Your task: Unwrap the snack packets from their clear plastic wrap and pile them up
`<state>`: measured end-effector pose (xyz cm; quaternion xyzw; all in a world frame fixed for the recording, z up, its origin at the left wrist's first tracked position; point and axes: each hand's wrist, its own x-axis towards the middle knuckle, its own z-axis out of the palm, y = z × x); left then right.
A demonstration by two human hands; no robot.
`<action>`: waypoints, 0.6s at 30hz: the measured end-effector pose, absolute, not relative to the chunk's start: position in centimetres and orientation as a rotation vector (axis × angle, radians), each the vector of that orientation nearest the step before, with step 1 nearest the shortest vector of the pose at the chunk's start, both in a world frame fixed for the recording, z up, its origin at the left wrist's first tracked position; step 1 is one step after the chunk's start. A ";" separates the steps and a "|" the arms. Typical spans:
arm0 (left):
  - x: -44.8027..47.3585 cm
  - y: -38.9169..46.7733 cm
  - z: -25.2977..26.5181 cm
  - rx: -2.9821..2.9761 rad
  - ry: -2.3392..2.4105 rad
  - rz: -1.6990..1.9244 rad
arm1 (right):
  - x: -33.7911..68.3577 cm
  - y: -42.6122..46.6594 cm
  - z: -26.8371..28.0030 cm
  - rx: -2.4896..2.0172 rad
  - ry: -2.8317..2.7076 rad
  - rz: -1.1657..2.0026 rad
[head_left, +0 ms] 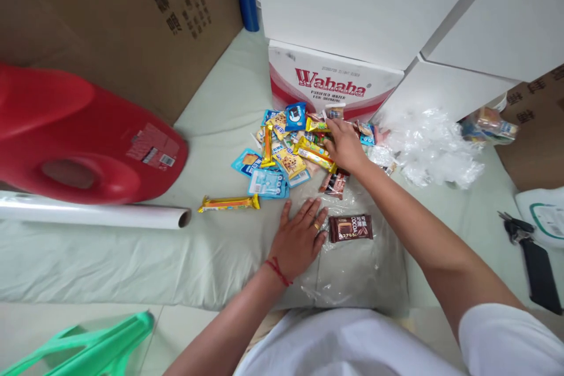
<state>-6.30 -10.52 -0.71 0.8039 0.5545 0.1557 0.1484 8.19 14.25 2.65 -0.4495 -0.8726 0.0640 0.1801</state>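
My left hand [302, 235] lies flat, fingers spread, on a clear plastic bag [348, 273] near the front of the cloth-covered surface. Just right of it, a brown cocoa biscuit packet [351, 228] rests on the bag. My right hand [346, 144] reaches into a pile of wrapped snacks [291, 161], thumb and fingers apart and touching the wrappers. Close to its fingers are a yellow-wrapped bar [316, 155] and a smaller yellow packet [315, 125]. Some fingertips are hidden among the snacks. A separate yellow-wrapped bar [229, 204] lies to the left of the pile.
A Wahaba-style white and red carton [326, 85] stands behind the pile. Crumpled clear plastic [434, 147] sits at right, with keys and a black strap [540, 273] beyond. At left are a red jug [88, 141], a white roll [97, 211] and a green stool [101, 343].
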 end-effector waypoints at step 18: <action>-6.1 -10.4 -0.6 2.365 1.625 0.429 | 23.9 -11.7 7.3 -1.392 -2.177 0.761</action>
